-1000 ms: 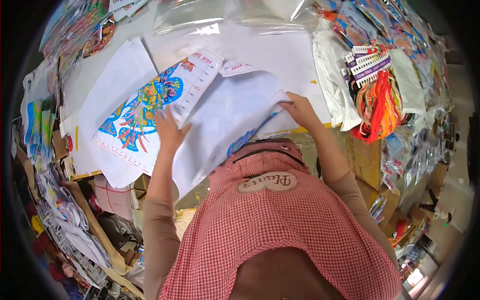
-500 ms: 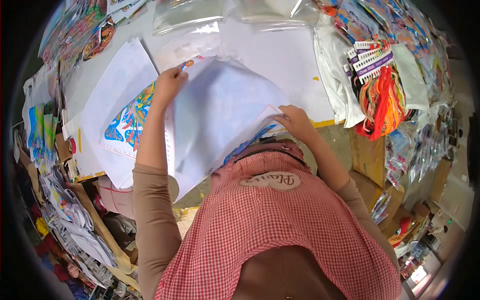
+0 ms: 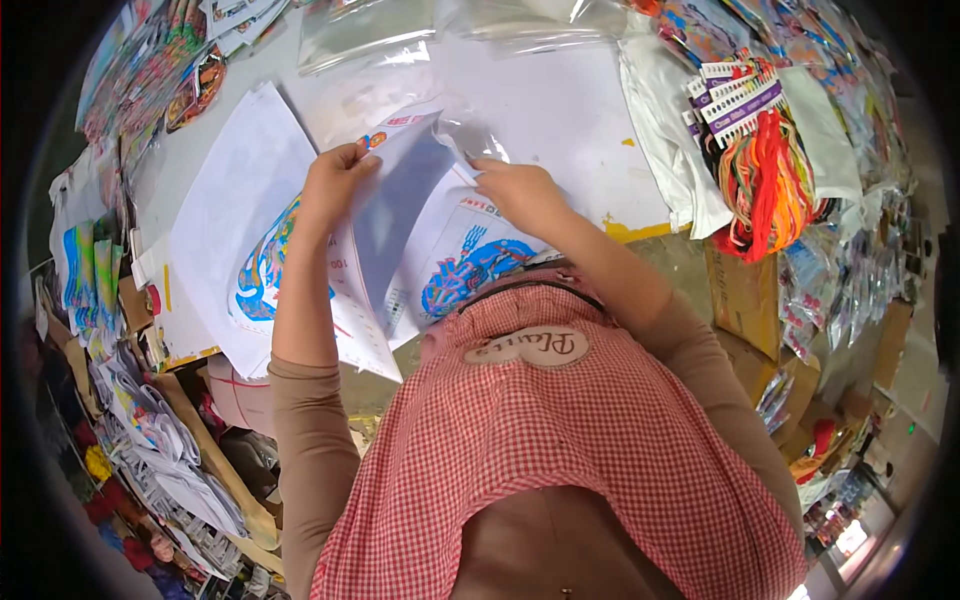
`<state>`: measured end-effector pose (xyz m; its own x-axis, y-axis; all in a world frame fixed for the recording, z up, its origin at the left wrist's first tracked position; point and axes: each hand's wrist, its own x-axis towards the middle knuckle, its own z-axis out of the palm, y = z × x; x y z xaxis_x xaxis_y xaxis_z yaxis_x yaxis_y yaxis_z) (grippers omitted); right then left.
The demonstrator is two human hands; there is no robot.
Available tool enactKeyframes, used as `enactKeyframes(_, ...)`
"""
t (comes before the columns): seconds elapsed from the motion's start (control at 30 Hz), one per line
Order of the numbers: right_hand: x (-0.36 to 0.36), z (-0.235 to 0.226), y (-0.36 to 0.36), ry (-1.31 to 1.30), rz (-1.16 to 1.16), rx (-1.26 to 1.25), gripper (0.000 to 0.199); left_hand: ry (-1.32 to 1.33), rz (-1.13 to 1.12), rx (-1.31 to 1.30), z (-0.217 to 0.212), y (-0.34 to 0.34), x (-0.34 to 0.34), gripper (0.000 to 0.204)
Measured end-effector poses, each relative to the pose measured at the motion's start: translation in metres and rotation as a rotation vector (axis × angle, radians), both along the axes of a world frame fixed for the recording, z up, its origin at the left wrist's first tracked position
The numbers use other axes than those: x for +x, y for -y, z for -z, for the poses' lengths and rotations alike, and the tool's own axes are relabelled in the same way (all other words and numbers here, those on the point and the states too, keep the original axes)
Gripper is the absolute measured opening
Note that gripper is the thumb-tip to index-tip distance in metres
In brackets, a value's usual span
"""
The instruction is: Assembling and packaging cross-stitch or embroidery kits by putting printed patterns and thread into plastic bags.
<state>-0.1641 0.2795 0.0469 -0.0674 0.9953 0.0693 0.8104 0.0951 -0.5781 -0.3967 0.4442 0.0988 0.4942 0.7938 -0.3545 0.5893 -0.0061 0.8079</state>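
Left hand and right hand pinch perhaps one printed sheet.

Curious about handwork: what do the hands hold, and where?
The left hand grips a white sheet with colourful print near its upper edge; the right hand pinches a white, blue-printed sheet at its upper edge. Whether they connect is unclear.

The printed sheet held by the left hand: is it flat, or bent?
Bent: the printed sheet stands in a curve beside the left hand, not flat.
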Motion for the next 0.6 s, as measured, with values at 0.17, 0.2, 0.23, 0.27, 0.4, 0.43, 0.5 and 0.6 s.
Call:
enactKeyframes(0.17,-0.021,-0.002,0.012,-0.012,-0.097,0.198,0.012,-0.163,-0.037,0.317,-0.012,0.008,0.007,0.015)
enactKeyframes(0.2,-0.024,-0.015,0.012,-0.036,-0.102,0.136,0.011,-0.164,-0.041,0.317,-0.016,0.006,0.005,0.015)
enactKeyframes(0.23,-0.024,-0.013,0.012,-0.035,-0.105,0.137,0.011,-0.240,-0.004,0.469,-0.018,0.002,0.001,0.016)
enactKeyframes(0.27,-0.020,-0.010,0.012,-0.019,-0.063,0.110,0.010,-0.316,0.035,0.621,-0.021,-0.005,-0.003,0.017)
enactKeyframes(0.4,0.020,0.002,0.022,-0.049,0.182,-0.007,0.011,-0.733,0.074,0.965,-0.064,-0.083,-0.048,0.023)
enactKeyframes(0.43,0.037,0.020,0.027,-0.037,0.245,0.028,0.014,-0.734,0.090,1.007,-0.076,-0.111,-0.069,0.026)
enactKeyframes(0.5,0.061,0.036,0.035,-0.029,0.367,-0.085,0.019,-0.819,-0.018,1.223,-0.098,-0.145,-0.121,0.028)
enactKeyframes(0.6,0.103,0.055,0.063,-0.021,0.643,-0.152,0.025,-0.703,-0.032,1.464,-0.150,-0.111,-0.088,0.033)
